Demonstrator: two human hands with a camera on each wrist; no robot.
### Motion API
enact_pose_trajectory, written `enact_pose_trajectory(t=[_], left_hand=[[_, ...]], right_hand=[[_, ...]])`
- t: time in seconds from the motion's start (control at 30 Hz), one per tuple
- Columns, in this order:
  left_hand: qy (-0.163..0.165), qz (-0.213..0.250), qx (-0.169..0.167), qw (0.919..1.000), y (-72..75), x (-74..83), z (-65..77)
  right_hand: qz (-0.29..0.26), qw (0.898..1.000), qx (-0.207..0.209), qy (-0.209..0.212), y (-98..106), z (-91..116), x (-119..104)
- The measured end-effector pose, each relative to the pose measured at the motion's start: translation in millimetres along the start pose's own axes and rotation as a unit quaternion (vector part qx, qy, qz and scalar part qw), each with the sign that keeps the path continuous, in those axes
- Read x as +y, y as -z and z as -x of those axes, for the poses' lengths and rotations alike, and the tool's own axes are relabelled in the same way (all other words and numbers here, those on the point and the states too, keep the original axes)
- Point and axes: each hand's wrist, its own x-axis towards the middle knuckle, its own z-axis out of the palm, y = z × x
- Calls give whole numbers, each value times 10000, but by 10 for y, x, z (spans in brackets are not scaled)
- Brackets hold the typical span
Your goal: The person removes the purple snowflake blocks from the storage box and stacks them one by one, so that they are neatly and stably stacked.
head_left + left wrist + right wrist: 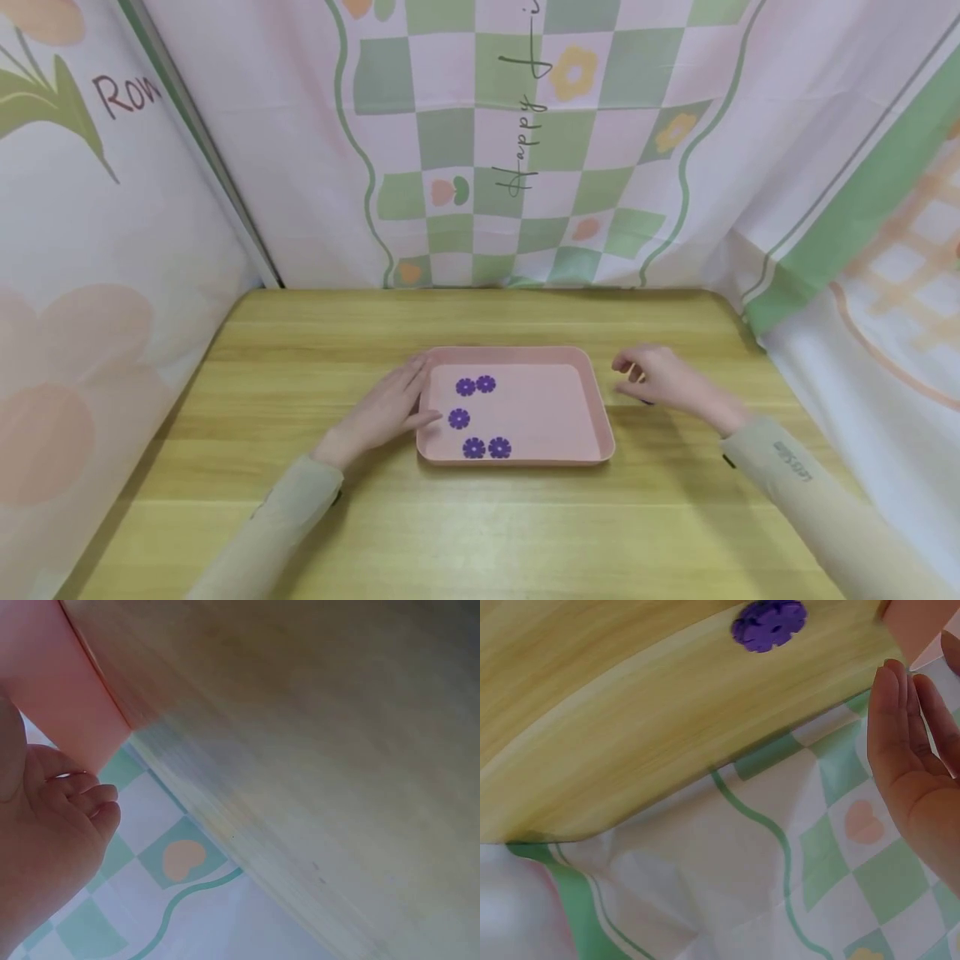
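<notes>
My left hand (382, 408) rests along the left side of a shallow pink tray (525, 356), its fingers extended by the far corner and its thumb over the rim. In the left wrist view, the fingertips are at the tray's wall (71, 682). Several purple flower-shaped plastic discs lie in the tray, among them a disc (459, 418) near the thumb. To the right of the tray hovers my right hand (663, 379), fingers loosely bent, holding nothing. Below it on the table is another purple disc piece (770, 625), mostly hidden by the hand in the head view.
The tray stands on a light wood-grain table (480, 525). Behind the table hangs a checked green and white curtain (517, 150). Printed cloths close off the left and right sides, close to the table's edges.
</notes>
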Motion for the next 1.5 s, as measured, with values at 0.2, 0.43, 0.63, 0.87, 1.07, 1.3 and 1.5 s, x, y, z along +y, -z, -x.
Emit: enact_pose_trajectory(t=[0.2,0.43,0.63,0.87,1.07,1.3,1.5], left_hand=[[30,1,5,10000,-8,0,-4],[46,3,-12,10000,-26,-10,-12],[23,-22,34,10000,-33,-16,-6],[63,-13,-29,10000,-36,-14,-6],[-4,-19,59,10000,-26,-8,-12],[35,45,36,10000,-17,-13,-18],[50,57,11,10000,-22,-31,-27]], right_hand=[[-89,9996,92,241,-48,-66,-81],[-110,9987,163,468,-120,-122,-141],[-119,9979,162,612,-163,-175,-235],[-340,9965,-24,767,-213,-242,-345],[-421,9954,-125,852,-259,-285,-396],[-541,9934,-234,981,-313,-325,-479],[-412,9936,-406,966,-363,-367,-571]])
